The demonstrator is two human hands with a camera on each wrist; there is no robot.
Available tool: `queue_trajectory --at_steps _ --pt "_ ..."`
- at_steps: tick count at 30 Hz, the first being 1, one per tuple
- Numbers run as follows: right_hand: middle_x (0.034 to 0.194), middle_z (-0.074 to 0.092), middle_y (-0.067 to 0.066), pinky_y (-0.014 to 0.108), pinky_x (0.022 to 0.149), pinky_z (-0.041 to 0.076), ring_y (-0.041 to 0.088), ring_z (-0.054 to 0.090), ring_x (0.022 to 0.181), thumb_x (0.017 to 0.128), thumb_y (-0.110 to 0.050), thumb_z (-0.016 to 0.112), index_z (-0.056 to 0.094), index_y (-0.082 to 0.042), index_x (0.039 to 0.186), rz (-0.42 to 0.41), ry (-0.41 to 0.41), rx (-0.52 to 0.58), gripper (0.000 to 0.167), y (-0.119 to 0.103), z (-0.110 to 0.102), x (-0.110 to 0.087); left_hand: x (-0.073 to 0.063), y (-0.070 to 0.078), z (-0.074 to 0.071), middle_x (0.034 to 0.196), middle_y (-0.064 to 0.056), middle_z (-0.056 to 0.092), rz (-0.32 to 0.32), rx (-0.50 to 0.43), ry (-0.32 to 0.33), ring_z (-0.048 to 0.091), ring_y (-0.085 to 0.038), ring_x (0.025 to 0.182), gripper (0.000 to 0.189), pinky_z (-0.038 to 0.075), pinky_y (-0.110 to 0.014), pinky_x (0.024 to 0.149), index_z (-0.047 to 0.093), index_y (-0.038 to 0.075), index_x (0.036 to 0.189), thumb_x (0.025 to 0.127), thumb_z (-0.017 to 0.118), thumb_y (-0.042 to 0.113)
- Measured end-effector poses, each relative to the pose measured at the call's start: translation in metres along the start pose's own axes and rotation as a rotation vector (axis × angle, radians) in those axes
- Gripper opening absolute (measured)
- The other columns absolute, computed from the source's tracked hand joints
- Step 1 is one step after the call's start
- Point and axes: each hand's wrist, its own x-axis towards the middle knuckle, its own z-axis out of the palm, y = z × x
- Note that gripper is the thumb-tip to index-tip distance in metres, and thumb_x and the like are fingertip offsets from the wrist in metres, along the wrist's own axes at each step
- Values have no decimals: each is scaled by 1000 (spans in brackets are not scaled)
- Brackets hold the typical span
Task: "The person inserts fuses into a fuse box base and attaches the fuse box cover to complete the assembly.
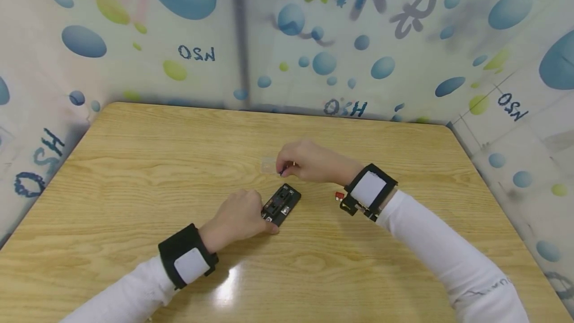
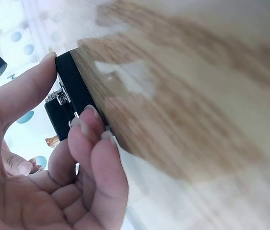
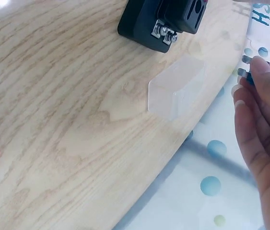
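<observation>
- Left hand [image 1: 237,216] grips the black block [image 1: 281,204], long axis slanting near-left to far-right.
- Right hand [image 1: 309,161] pinches a small dark piece [image 3: 249,77], metal prongs [image 3: 241,72] pointing outward.

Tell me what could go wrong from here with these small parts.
The small two-pronged piece is pinched at the fingertips of the right grip, so it could slip and drop.

The clear plastic cover lies on the table close to that hand, which might knock it away.

The red piece sits right beside the right wristband in the head view; a careless arm movement may brush it aside.
</observation>
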Motion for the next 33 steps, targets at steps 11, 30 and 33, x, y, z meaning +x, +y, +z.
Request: queue_trajectory --at_steps 11,30,33 --pt "93 72 -1 25 80 54 8 64 85 91 -5 69 73 -9 98 49 -103 -10 9 -7 13 3 1 -1 0 60 -1 57 0 -24 -8 47 -13 51 46 36 -26 47 60 7 70 65 90 41" --pt "93 74 -4 23 80 54 7 65 85 88 -1 70 75 -13 93 43 -143 -33 14 -11 25 4 1 -1 -1 60 -1 56 15 -12 -6 45 -12 51 45 34 -26 46 59 7 70 66 90 39" --pt "93 74 -4 23 80 54 7 66 86 87 -1 70 75 -13 92 28 -136 -52 14 -11 25 3 1 0 -1 60 -1 56 8 -17 -10 45 -12 51 45 34 -26 46 58 7 70 66 90 40"
